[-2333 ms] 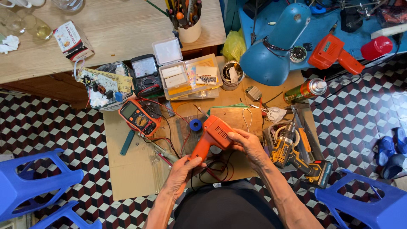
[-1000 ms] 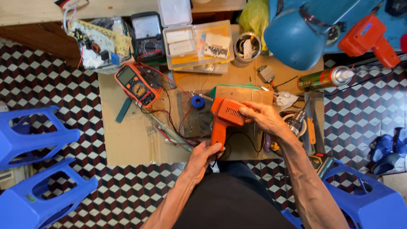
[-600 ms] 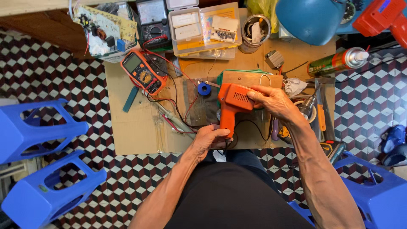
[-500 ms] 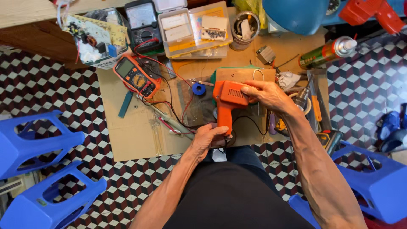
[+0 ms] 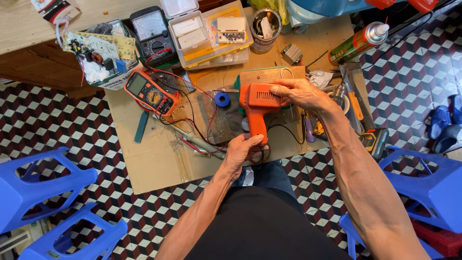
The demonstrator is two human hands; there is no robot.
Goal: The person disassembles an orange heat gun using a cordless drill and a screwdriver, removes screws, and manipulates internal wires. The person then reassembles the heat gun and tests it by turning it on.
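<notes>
An orange pistol-shaped power tool [image 5: 258, 103] is held over a cardboard sheet [image 5: 154, 159] on the floor. My left hand [image 5: 243, 151] grips the bottom of its handle. My right hand [image 5: 301, 94] holds the back of its body. A black cord runs from the handle base. Next to the tool's front lie a small blue spool [image 5: 222, 99] and a wooden board [image 5: 269, 77]. An orange multimeter [image 5: 150, 92] with red and black leads lies to the left.
A clear parts box [image 5: 202, 31], a black analog meter [image 5: 153, 33], a circuit board [image 5: 96, 50], a tin can [image 5: 265, 29] and a green spray can [image 5: 358, 42] lie at the far edge. Hand tools [image 5: 356, 110] lie right. Blue plastic stools [image 5: 43, 192] stand at both sides on the checkered floor.
The view has shifted closer and downward over the work. Both hands kept hold of the orange tool, which has turned so its handle points toward me.
</notes>
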